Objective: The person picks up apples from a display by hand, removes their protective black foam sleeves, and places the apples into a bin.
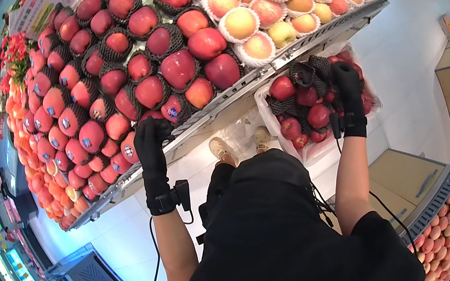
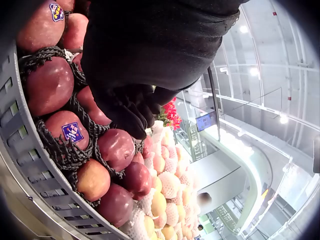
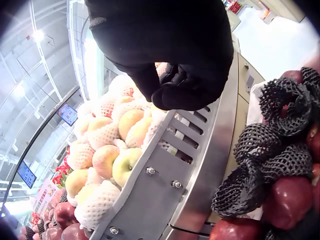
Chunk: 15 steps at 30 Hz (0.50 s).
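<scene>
My left hand [image 1: 150,144], in a black glove, is at the front edge of the apple display. Its fingers hang loosely curled close over red apples [image 2: 116,149] in black foam nets, and no object shows in its grasp. My right hand [image 1: 346,86], also gloved, hovers over the right side of a plastic-lined crate [image 1: 265,110]. Thumb and fingers curve toward each other in the right wrist view, with nothing visible between them. Inside the crate lie dark red apples [image 1: 282,88] and loose black foam nets [image 3: 285,105].
A slatted grey rail [image 2: 30,150] borders the display. Paler apples [image 1: 240,23] in white foam nets fill its right part. Behind me on the right stand a cabinet [image 1: 404,181] and more piled fruit [image 1: 442,228]. Cables [image 1: 156,267] trail from both wrists.
</scene>
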{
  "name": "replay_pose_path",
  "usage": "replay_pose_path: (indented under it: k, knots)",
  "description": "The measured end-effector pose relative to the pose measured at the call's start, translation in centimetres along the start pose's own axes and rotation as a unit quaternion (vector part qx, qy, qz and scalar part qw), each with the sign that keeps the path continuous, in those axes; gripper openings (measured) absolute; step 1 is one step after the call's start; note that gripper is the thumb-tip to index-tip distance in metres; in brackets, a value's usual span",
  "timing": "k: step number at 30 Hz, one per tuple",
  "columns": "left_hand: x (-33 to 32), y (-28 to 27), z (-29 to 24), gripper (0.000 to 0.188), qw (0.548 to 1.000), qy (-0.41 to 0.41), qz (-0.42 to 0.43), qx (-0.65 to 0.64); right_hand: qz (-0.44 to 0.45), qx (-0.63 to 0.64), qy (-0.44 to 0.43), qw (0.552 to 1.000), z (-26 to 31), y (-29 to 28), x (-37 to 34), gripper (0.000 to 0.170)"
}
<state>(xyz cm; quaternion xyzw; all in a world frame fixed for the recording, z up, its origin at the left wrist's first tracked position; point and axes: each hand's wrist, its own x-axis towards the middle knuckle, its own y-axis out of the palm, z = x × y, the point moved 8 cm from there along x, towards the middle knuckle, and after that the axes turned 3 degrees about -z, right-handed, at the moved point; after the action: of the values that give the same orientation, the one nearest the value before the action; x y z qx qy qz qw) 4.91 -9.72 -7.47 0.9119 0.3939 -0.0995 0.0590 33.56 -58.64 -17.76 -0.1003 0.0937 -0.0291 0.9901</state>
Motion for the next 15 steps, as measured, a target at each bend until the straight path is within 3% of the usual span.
replay_pose_path:
  k: [6,9,12,15]
  knots:
    - [0.2,-2.6,0.5,0.026,1.000,-0.007,-0.006,-0.022,-0.007,0.026,0.018,0.999,2.5,3.7,-0.2,0.013]
    - [1.0,-3.6,0.1,0.025,0.998,-0.010,-0.025,-0.049,-0.033,-0.074,-0.019,0.997,2.9,4.5,-0.7,0.022]
    - [2.1,-4.6,-0.5,0.025,0.997,-0.006,-0.026,-0.071,-0.011,-0.074,-0.026,0.997,4.2,6.3,-2.1,0.026]
    - [3.0,-5.8,-1.5,0.024,0.996,0.016,-0.026,-0.085,-0.047,-0.051,-0.036,0.997,6.3,7.7,-3.4,0.030]
